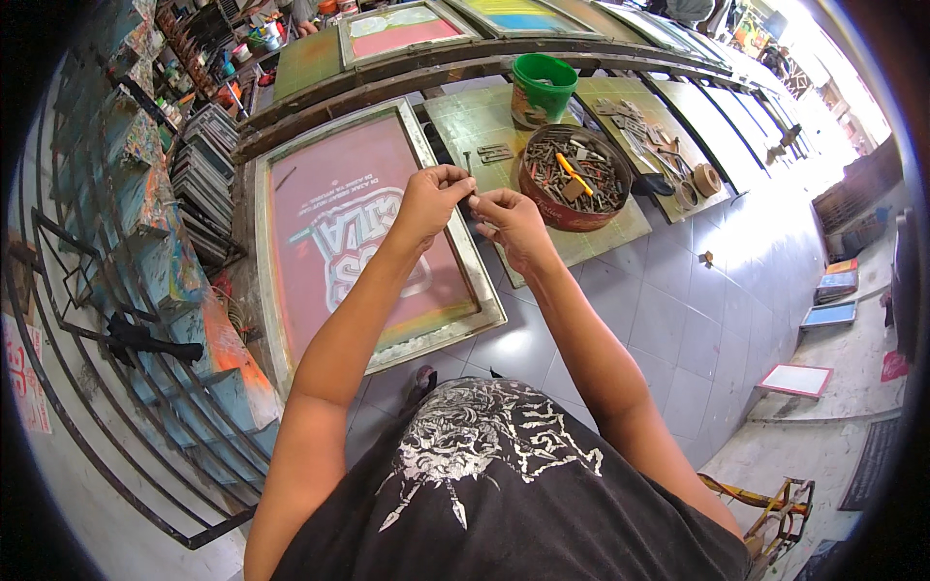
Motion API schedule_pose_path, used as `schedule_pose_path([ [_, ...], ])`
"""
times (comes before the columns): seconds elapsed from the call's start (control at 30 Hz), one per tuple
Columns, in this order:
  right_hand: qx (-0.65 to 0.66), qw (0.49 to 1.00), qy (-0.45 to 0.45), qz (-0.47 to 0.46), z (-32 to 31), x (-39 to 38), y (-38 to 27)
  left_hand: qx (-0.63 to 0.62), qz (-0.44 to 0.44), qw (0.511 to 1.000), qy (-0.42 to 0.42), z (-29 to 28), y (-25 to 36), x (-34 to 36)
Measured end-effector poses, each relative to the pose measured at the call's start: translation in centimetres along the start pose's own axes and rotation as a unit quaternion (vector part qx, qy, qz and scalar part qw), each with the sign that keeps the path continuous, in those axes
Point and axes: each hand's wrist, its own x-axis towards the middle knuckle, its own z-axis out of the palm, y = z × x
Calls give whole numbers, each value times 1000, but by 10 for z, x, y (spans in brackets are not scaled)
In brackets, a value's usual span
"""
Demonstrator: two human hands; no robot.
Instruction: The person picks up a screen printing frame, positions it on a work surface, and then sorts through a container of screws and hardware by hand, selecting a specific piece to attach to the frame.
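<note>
My left hand [434, 201] is closed in a pinch over the right edge of a framed silkscreen [339, 194]. A thin dark bolt [468, 162] points up from its fingertips, head at the far end. Close beside it, my right hand [518, 221] has thumb and forefinger pressed together near the bolt's lower end; what they hold is too small to make out. To the right of my hands, a round reddish tin [572, 215] is full of loose screws and bolts, with an orange-handled tool [573, 174] lying on top.
Behind the tin stands a green bucket [544, 89]. A few small metal pieces [496, 153] lie on the yellowish board [465, 121]. Farther right are hand tools [639, 136] and a tape roll [706, 178]. More framed screens [402, 29] line the back; a metal railing [107, 407] runs at left.
</note>
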Motion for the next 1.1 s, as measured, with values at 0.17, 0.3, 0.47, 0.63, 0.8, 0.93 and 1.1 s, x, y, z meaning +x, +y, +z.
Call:
schedule_pose_path([
  [0.17, 83, 995, -5, 63, 26, 5, -6, -18, -5, 1000, 6, -23, -1, 2],
  [0.3, 14, 1000, -21, 13, 41, 19, 10, -24, -12, 1000, -3, -46, -3, 9],
  [0.47, 36, 998, 47, 6, 63, 33, 27, -26, 4, 1000, -12, -77, -13, 17],
  [0.63, 53, 997, 47, 17, 77, 44, 29, -26, -13, 999, -16, -102, -26, 24],
  [0.8, -96, 994, 44, -19, 90, 53, 42, -44, -34, 998, -25, -117, -38, 29],
  [0.93, -24, 995, 93, 5, 97, 62, 48, -46, -66, 997, -6, -129, -40, 31],
  [1.1, -140, 986, 69, -55, 91, 76, 61, 171, 52, 983, -52, -138, -57, 29],
])
